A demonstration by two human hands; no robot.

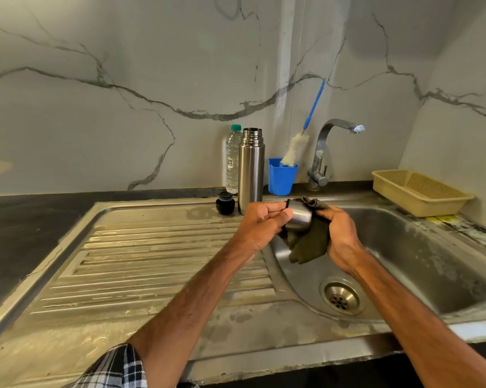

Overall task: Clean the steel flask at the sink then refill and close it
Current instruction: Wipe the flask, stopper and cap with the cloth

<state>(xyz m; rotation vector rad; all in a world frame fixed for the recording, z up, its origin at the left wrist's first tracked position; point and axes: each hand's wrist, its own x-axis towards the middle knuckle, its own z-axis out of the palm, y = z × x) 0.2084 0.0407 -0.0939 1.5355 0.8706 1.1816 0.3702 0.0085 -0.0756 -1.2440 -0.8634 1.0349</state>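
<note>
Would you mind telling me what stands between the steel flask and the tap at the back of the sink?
In the head view, a blue cup holding a bottle brush stands between the flask and the tap.

white marble-look wall [124,121] with grey veins runs behind a dark countertop [26,219]; soft, even light falls across both.

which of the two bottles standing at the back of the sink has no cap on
The steel flask: its threaded mouth is bare. The clear plastic bottle just left of it wears a green cap.
</note>
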